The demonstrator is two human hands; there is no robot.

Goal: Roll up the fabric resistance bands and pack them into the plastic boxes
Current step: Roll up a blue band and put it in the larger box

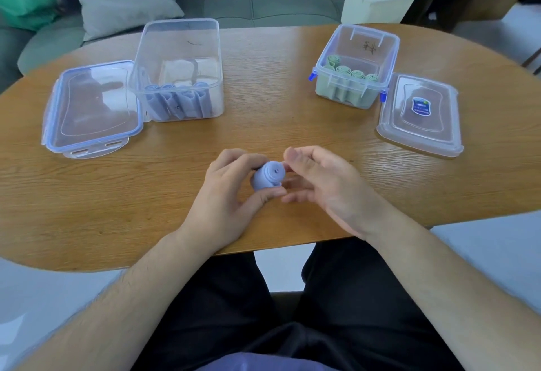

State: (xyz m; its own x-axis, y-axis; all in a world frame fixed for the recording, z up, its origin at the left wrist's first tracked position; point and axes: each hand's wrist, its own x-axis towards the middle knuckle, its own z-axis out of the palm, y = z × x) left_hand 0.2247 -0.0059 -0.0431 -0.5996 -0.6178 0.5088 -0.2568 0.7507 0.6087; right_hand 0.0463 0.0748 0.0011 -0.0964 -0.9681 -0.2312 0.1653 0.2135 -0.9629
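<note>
Blue roll [268, 178] gripped over table [263, 124] near edge by left hand [231, 203], likely to stop unwinding; right hand [328, 186] loose-fingered at its end, seemingly tidying coil; bound for left box [175, 39] with matching blue rolls [178, 101].

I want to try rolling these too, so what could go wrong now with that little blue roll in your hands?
The blue roll, pinched by the left hand alone, shows a loose tail end; if that grip slackens, it may spring open. The right hand hovers open right beside it, so a bump could knock it loose. The box of green rolls is also open, so the roll might land in the wrong box.
</note>
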